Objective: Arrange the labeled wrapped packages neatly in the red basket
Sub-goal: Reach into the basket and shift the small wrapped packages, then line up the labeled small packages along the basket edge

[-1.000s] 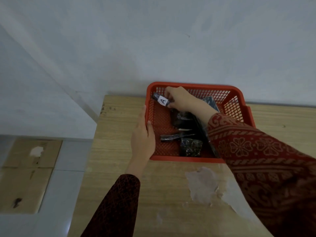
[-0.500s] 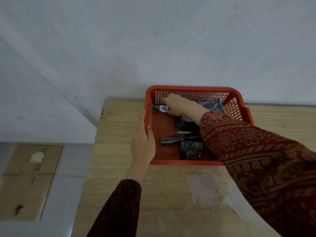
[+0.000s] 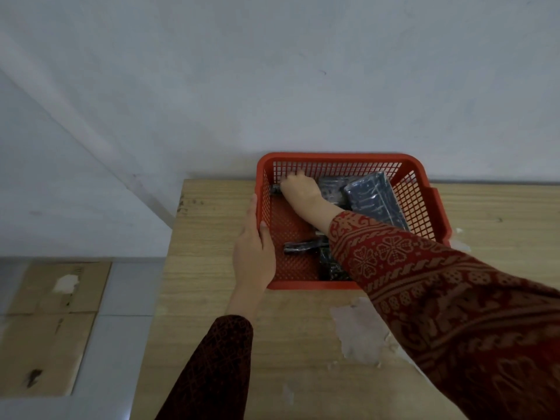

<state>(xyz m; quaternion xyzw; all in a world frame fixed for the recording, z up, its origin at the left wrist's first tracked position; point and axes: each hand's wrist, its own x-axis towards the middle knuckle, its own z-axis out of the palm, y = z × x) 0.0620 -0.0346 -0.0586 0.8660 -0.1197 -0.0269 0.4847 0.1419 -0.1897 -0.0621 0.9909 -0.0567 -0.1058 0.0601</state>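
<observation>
Head view: a red basket (image 3: 339,157) stands at the far edge of a wooden table (image 3: 212,298), against the wall (image 3: 272,71). Inside lie several dark wrapped packages: a blue package (image 3: 374,197) leaning at the far right, a grey package (image 3: 330,187) just left of it, a slim package (image 3: 298,247) lying crosswise near the middle, and a black package (image 3: 328,268) at the near wall. The right hand (image 3: 300,189) reaches into the far left corner, fingers curled down over a small package (image 3: 275,190) of which only the left end shows; whether it pinches it cannot be told. The left hand (image 3: 253,250) grips the basket's left rim, thumb inside, fingers along the outer wall.

Compared with one second ago, the small package has gone from raised above the rim to low in the corner, and its white "A" label is now hidden under the hand. The left hand has kept its hold.

The tabletop shows peeled pale patches (image 3: 354,331) near the right sleeve (image 3: 439,298). Flattened cardboard (image 3: 51,316) lies on the tiled floor at left.
</observation>
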